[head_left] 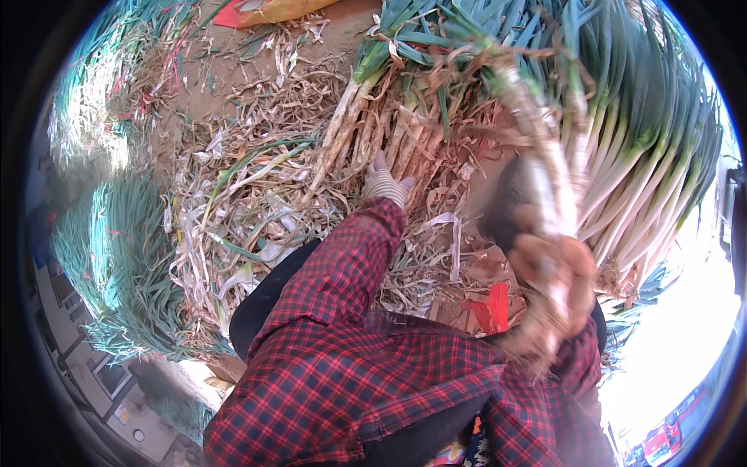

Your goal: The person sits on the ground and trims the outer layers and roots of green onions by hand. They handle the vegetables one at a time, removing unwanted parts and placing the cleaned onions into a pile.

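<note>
My right hand, in an orange-brown glove, is shut around the root ends of long green onions with dry, loose outer skins; they are blurred by motion. My left hand, in a striped glove, reaches down to the lower ends of unpeeled green onions lying on the ground; whether its fingers grip any is hidden. Right of the held stalks lies a large pile of clean green onions with white shanks and green leaves.
Dry peeled skins cover the ground before me. More green onion bundles lie at the left. Red plastic strips are near my right knee, and a red and yellow bag lies at the top.
</note>
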A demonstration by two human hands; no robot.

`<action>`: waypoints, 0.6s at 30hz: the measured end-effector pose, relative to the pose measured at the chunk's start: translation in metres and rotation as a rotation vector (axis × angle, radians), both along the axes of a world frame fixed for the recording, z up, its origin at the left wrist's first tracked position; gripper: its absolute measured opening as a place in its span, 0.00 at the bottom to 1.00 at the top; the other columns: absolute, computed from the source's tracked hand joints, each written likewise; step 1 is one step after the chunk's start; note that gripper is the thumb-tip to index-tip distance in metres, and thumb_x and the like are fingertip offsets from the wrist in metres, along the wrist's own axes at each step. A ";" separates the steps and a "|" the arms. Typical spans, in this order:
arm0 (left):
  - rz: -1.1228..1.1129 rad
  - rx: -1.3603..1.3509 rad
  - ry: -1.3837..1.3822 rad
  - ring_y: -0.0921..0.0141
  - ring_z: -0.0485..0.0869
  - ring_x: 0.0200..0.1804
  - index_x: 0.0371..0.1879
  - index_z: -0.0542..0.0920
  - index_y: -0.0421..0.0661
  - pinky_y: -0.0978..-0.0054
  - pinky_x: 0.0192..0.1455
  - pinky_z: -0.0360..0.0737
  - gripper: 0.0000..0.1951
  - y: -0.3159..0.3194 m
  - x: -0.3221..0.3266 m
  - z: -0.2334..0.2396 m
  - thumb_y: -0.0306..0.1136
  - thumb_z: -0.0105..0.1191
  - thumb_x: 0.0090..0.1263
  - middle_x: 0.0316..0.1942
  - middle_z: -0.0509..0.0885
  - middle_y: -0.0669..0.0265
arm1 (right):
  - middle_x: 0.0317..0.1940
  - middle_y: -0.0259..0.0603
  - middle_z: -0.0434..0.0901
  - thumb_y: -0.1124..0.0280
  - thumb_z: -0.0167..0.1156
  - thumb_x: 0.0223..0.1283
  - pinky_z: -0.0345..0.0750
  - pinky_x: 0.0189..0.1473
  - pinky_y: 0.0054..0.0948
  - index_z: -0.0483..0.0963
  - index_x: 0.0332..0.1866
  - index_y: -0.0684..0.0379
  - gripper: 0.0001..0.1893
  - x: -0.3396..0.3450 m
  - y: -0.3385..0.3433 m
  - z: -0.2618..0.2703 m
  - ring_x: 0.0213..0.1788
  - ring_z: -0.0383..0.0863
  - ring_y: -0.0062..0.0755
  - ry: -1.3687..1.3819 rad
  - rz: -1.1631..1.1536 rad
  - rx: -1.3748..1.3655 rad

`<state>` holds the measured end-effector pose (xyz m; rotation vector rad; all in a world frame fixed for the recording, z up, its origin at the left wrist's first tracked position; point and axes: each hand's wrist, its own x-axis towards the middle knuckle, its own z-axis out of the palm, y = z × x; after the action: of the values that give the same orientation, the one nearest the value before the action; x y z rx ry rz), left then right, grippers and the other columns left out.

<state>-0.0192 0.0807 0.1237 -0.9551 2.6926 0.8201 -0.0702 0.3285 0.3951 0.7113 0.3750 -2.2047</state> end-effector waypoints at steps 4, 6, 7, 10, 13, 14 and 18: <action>-0.052 -0.081 -0.406 0.50 0.74 0.70 0.73 0.66 0.43 0.57 0.74 0.71 0.45 -0.013 -0.028 -0.024 0.41 0.75 0.56 0.70 0.72 0.48 | 0.24 0.43 0.77 0.66 0.70 0.56 0.67 0.21 0.18 0.65 0.55 0.66 0.27 -0.006 0.006 0.018 0.21 0.69 0.23 0.193 0.024 -0.016; -0.106 0.036 -0.462 0.51 0.73 0.71 0.73 0.64 0.41 0.59 0.74 0.72 0.47 -0.017 -0.036 -0.031 0.41 0.76 0.55 0.70 0.72 0.47 | 0.25 0.45 0.78 0.66 0.71 0.57 0.67 0.20 0.19 0.66 0.55 0.66 0.27 -0.006 0.006 0.019 0.21 0.71 0.23 0.134 0.042 0.032; -0.082 0.074 -0.451 0.52 0.73 0.71 0.74 0.64 0.40 0.59 0.74 0.72 0.48 -0.022 -0.037 -0.033 0.40 0.77 0.54 0.71 0.71 0.46 | 0.26 0.46 0.79 0.66 0.71 0.57 0.68 0.20 0.19 0.66 0.55 0.66 0.26 -0.006 0.006 0.019 0.21 0.72 0.23 0.100 0.050 0.053; -0.057 0.259 -0.223 0.57 0.80 0.63 0.69 0.70 0.37 0.64 0.67 0.77 0.42 -0.048 -0.031 -0.035 0.38 0.76 0.56 0.61 0.80 0.53 | 0.26 0.46 0.79 0.66 0.70 0.58 0.68 0.20 0.18 0.67 0.55 0.66 0.26 -0.008 0.005 0.020 0.21 0.72 0.23 0.082 -0.021 -0.028; 0.031 0.791 -0.126 0.66 0.85 0.50 0.61 0.79 0.38 0.67 0.58 0.82 0.31 -0.095 -0.024 -0.017 0.43 0.73 0.63 0.44 0.87 0.64 | 0.27 0.36 0.77 0.63 0.67 0.64 0.64 0.22 0.20 0.66 0.61 0.67 0.27 -0.006 0.000 0.022 0.23 0.67 0.22 0.181 0.096 0.160; 0.007 0.917 -0.274 0.72 0.86 0.40 0.54 0.81 0.41 0.74 0.44 0.84 0.23 -0.119 -0.026 -0.002 0.46 0.66 0.70 0.38 0.86 0.68 | 0.39 0.42 0.79 0.68 0.66 0.60 0.72 0.25 0.20 0.65 0.65 0.66 0.29 -0.003 -0.003 0.020 0.27 0.74 0.26 0.160 0.040 0.137; -0.034 1.211 -0.307 0.76 0.81 0.27 0.48 0.80 0.42 0.79 0.28 0.80 0.13 -0.147 -0.030 0.069 0.40 0.53 0.79 0.33 0.85 0.66 | 0.43 0.48 0.83 0.76 0.61 0.56 0.82 0.28 0.23 0.71 0.61 0.68 0.24 0.013 -0.021 0.008 0.30 0.83 0.31 0.142 0.085 0.271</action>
<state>-0.0494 -0.0661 0.1926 -0.6041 1.4503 1.7514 -0.0567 0.3074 0.4030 0.6683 0.7737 -2.1518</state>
